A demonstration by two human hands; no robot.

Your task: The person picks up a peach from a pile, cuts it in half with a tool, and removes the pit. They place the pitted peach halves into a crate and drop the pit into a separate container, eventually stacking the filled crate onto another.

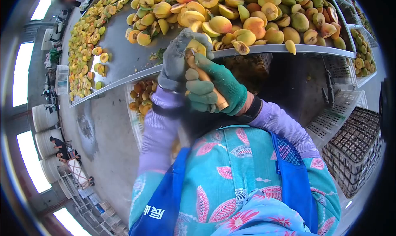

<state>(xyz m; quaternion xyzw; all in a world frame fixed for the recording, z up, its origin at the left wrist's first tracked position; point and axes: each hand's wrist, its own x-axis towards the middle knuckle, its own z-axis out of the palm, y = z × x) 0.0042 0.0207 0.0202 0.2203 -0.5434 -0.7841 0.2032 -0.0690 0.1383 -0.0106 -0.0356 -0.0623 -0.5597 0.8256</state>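
My left hand (176,60), in a grey glove, is closed around a yellow peach (198,47) just above the table's near edge. In its green glove, my right hand (220,85) grips a wooden-handled tool (208,81) that slants up to the left. The tool's tip meets the peach, and its working end is mostly hidden by the fruit and fingers. Behind both hands lies a large heap of peaches (255,25), many cut in half, on the metal table (128,42).
More halved peaches (84,62) spread along the table's left side. Below the table stands a crate of peaches (142,95). To the right are a white plastic crate (334,116), a dark lattice crate (352,149) and fruit-filled crates (365,54). People with a cart (78,170) are far left.
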